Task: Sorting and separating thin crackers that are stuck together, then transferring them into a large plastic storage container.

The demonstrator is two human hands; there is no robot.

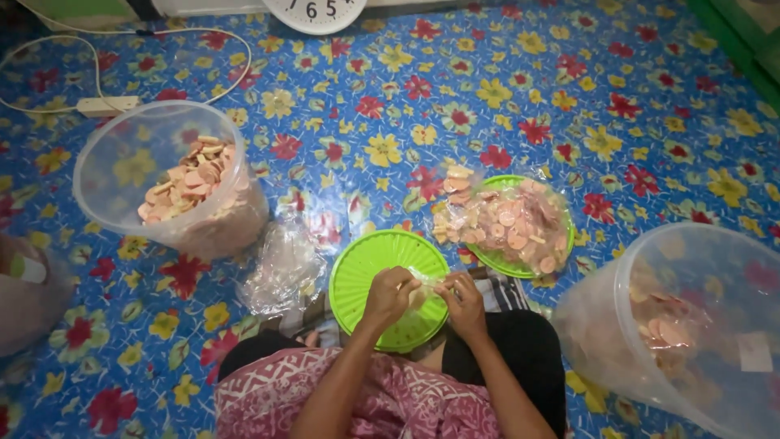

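My left hand (390, 294) and my right hand (461, 297) meet over a round green plastic lid (366, 260) that rests on my lap. Both hands pinch a small clear plastic bag (422, 286) between them; what it holds is hard to make out. To the right of the lid lies a second green lid (505, 265) piled with clear packets of pinkish round crackers (512, 219).
A clear tub of crackers (175, 183) stands at left, another clear tub (691, 317) at right. Empty clear bags (280, 272) lie beside the lid. A white wall clock (317, 12) and a power strip with cord (106, 104) lie on the floral floor mat (504, 89).
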